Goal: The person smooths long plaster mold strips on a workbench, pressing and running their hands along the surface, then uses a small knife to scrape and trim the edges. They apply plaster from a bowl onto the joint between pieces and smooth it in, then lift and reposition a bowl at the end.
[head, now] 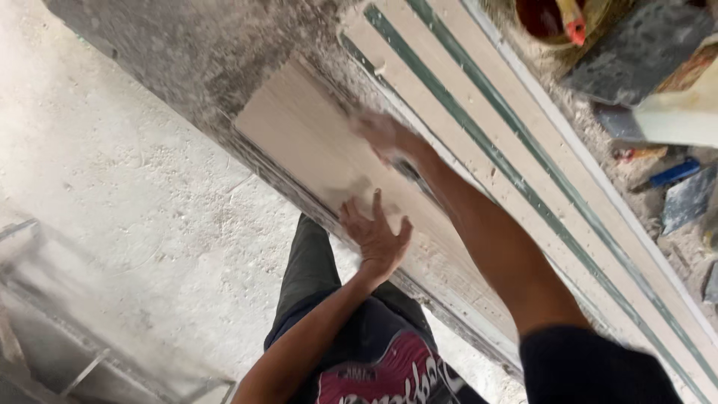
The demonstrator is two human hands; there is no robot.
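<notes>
Closest to my lens is the right sleeve [598, 366], dark, with the bare forearm running up and away from it. From the fingers outward: my left hand [374, 236] lies flat on the tile [299, 131], fingers [376, 206] spread and palm pressed to its near edge. My right hand [381, 135] rests on the same tile just beyond the left; it is blurred, so I cannot tell whether those fingers are spread or together. Neither hand grips anything. The pale tile sits under both hands, long and tilted across the view, bedded against rough grey mortar [209, 52] past its far end. Right of the fingers run pale strips with green lines [523, 187]. Beyond those, well apart, lie rubble, a dark slab [643, 49], a blue tool [673, 173] and a bucket [550, 19]. Left of the fingers is dusty floor [127, 187].
</notes>
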